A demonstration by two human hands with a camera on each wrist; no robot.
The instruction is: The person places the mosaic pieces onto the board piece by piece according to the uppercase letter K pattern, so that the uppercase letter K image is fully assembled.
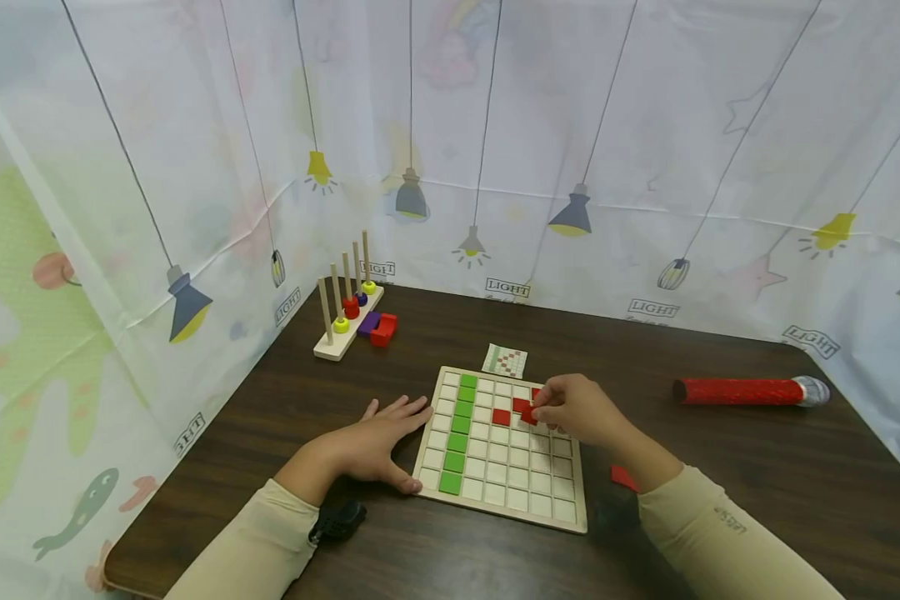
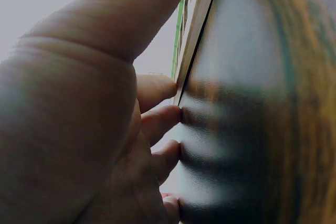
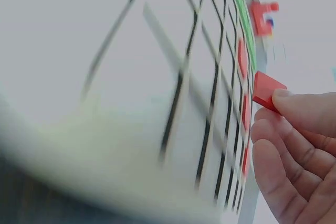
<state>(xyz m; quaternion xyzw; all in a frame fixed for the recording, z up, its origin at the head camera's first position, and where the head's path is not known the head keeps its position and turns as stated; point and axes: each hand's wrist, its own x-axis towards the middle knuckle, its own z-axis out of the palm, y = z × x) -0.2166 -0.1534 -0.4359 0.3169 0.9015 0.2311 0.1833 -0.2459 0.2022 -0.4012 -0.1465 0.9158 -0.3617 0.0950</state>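
Observation:
A wooden grid board [image 1: 495, 505] of white squares lies on the table, one column filled with green tiles [image 1: 457, 442]. Red tiles [image 1: 501, 417] sit in a few squares of its upper part. Between thumb and fingers, my right hand [image 1: 581, 408] pinches a red tile [image 3: 268, 88] over the board's upper right. My left hand [image 1: 371, 444] rests at the board's left edge with fingers spread. Its thumb touches the lower left corner, and in the left wrist view the fingertips [image 2: 167, 153] meet the tabletop beside the frame.
Behind the board lies a small pattern card [image 1: 506, 361]. A peg stand [image 1: 335, 343] with coloured beads is at the back left, beside red [image 1: 384, 331] and purple pieces. A red tube with a silvery end [image 1: 750, 392] lies at right. Another red tile [image 1: 623, 477] is by the right wrist.

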